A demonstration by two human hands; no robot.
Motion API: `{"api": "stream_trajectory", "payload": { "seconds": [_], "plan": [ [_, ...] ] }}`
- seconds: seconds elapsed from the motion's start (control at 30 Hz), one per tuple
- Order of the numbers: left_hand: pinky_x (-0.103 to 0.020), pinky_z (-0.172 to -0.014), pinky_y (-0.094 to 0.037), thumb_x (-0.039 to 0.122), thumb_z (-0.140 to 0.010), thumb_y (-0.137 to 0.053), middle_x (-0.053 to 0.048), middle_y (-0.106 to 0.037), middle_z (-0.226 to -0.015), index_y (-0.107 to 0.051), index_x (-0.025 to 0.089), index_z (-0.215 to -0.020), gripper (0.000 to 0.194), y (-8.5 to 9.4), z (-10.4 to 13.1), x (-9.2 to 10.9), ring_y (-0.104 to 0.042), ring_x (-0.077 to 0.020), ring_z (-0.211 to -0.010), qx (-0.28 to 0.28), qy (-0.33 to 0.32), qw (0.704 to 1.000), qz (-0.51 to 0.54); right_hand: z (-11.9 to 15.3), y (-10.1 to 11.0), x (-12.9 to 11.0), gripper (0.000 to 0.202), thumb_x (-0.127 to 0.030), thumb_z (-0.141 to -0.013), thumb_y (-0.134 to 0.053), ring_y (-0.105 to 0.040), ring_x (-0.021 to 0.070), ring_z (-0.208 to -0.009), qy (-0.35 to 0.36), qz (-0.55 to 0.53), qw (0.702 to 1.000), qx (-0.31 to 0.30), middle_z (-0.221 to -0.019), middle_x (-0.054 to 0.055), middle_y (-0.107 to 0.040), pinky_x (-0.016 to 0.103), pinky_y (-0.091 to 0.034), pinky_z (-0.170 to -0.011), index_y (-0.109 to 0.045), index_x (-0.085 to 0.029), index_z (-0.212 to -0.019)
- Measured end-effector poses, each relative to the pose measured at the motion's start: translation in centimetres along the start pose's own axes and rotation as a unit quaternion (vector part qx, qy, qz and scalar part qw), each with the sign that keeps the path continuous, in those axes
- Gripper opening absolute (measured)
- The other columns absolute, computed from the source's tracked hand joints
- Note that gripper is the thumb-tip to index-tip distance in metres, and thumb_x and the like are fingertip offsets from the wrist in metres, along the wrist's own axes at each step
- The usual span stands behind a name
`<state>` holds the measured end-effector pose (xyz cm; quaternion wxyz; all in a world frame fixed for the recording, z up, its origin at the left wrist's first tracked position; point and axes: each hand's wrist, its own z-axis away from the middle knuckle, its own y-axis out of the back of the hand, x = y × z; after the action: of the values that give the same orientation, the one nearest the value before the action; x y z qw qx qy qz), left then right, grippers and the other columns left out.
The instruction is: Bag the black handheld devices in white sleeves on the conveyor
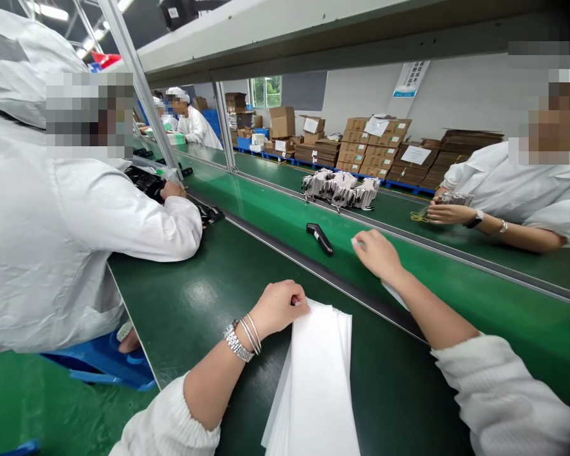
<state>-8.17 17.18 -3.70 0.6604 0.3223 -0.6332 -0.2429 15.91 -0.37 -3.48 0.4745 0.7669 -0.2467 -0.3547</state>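
Note:
A stack of long, thin white sheets (320,380) lies slightly fanned on the dark green worktop in front of me. My left hand (280,308) is closed at its top left corner, thumb and fingers pinching the edge. Over the green conveyor belt, my right hand (376,253) is closed, with a bit of white at its fingertips. A white strip (395,295) shows beneath that wrist and appears to be part of the same thin sheet, mostly hidden by hand and forearm. Left of the right hand, a black, bent handle-shaped piece (320,239) with a small white label rests on the belt.
At left, a co-worker in white (123,202) leans over black parts (209,213). Across the belt, another person's hands (449,212) hold a bundle. Bundled white-and-black pieces (341,188) lie on the far side. A metal post (140,82) and overhead shelf (289,44) frame the line.

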Motion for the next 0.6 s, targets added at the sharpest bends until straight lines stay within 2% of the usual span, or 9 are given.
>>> {"api": "stream_trajectory", "payload": {
  "seconds": [0.1, 0.17, 0.23, 0.33, 0.43, 0.5, 0.6],
  "plan": [
    [-0.023, -0.063, -0.033, 0.026, -0.086, -0.051, 0.001, -0.056, -0.072, -0.059, 0.016, -0.065, 0.024, -0.3, -0.1, 0.4, -0.049, -0.0090, -0.065, 0.029, -0.039, 0.999, -0.019, -1.4, -3.2, -1.8, 0.034, -0.034, -0.084, -0.053, -0.055, 0.0281, -0.104, 0.001, -0.039, 0.998, -0.040, -0.119, 0.012, -0.055, 0.037, -0.043, -0.084, -0.056, -0.020, -0.115],
    [-0.024, -0.067, -0.034, 0.026, -0.090, -0.046, 0.000, -0.058, -0.073, -0.060, 0.016, -0.067, 0.029, -0.4, -0.2, 0.7, -0.052, -0.0100, -0.068, 0.045, -0.069, 0.996, -0.043, -2.5, -5.1, -3.4, 0.042, -0.034, -0.081, -0.059, -0.053, 0.0311, -0.109, -0.034, -0.118, 0.991, -0.060, -0.121, 0.014, -0.054, 0.042, -0.041, -0.090, -0.053, -0.020, -0.121],
    [-0.027, -0.074, -0.035, 0.026, -0.092, -0.044, 0.000, -0.061, -0.076, -0.062, 0.017, -0.072, 0.028, -0.5, -0.2, 0.9, -0.055, -0.0107, -0.072, 0.053, -0.093, 0.992, -0.061, -3.5, -6.4, -4.4, 0.047, -0.026, -0.078, -0.061, -0.050, 0.0335, -0.114, -0.065, -0.181, 0.980, -0.058, -0.122, 0.015, -0.053, 0.046, -0.038, -0.095, -0.052, -0.020, -0.123],
    [-0.029, -0.083, -0.034, 0.020, -0.093, -0.042, 0.003, -0.064, -0.079, -0.061, 0.019, -0.080, 0.022, -0.3, -0.1, 1.2, -0.056, -0.0100, -0.073, 0.055, -0.113, 0.990, -0.063, -4.3, -6.9, -4.7, 0.049, -0.019, -0.079, -0.055, -0.055, 0.0300, -0.107, -0.087, -0.250, 0.962, -0.060, -0.114, 0.014, -0.056, 0.046, -0.041, -0.092, -0.047, -0.019, -0.127],
    [-0.031, -0.086, -0.035, 0.017, -0.091, -0.046, 0.004, -0.062, -0.076, -0.058, 0.019, -0.081, 0.016, -0.1, 0.0, 1.3, -0.054, -0.0101, -0.072, 0.072, -0.127, 0.987, -0.069, -2.9, -5.7, -4.9, 0.057, -0.021, -0.083, -0.047, -0.063, 0.0226, -0.089, -0.096, -0.334, 0.935, -0.076, -0.099, 0.007, -0.060, 0.041, -0.050, -0.080, -0.030, -0.020, -0.138],
    [-0.032, -0.088, -0.034, 0.021, -0.088, -0.053, 0.003, -0.061, -0.078, -0.059, 0.019, -0.078, 0.013, 0.0, 0.0, 1.4, -0.054, -0.0112, -0.076, 0.092, -0.134, 0.984, -0.079, -0.6, -4.1, -5.4, 0.070, -0.026, -0.082, -0.052, -0.065, 0.0193, -0.083, -0.082, -0.446, 0.887, -0.086, -0.097, 0.003, -0.061, 0.038, -0.053, -0.077, -0.016, -0.026, -0.142],
    [-0.034, -0.092, -0.033, 0.029, -0.083, -0.065, 0.002, -0.059, -0.084, -0.062, 0.019, -0.073, 0.014, 0.0, 0.0, 1.3, -0.056, -0.0126, -0.084, 0.111, -0.144, 0.981, -0.072, 3.3, -1.4, -6.5, 0.092, -0.032, -0.072, -0.071, -0.066, 0.0182, -0.080, -0.057, -0.618, 0.777, -0.099, -0.100, 0.000, -0.059, 0.039, -0.054, -0.076, -0.010, -0.037, -0.142]
  ]
}}
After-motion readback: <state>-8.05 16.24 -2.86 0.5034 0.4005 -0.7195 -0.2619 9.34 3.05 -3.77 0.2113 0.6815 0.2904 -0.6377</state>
